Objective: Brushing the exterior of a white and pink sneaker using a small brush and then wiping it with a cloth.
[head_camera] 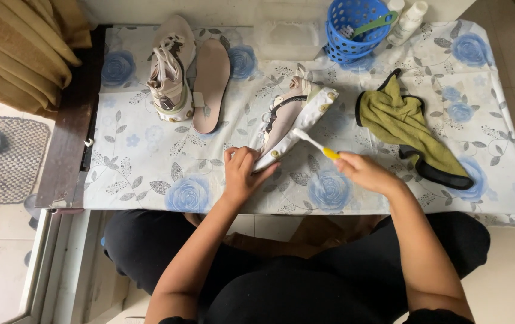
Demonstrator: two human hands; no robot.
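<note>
Head view: left hand (pixel 240 174) clamped on near end of white-soled pale sneaker (pixel 290 120), lying on its side mid-bench (pixel 149 162) over blue-rose floral cloth. Right hand (pixel 362 171) pinching yellow-handled white toothbrush (pixel 316 144), bristle end touching sole. Left of sneaker: loose tan insole (pixel 211 84), then matching second sneaker (pixel 170 75). Right of sneaker: crumpled olive rag with black edge (pixel 410 123). Behind sneaker: blue plastic basket (pixel 353 27).
</note>
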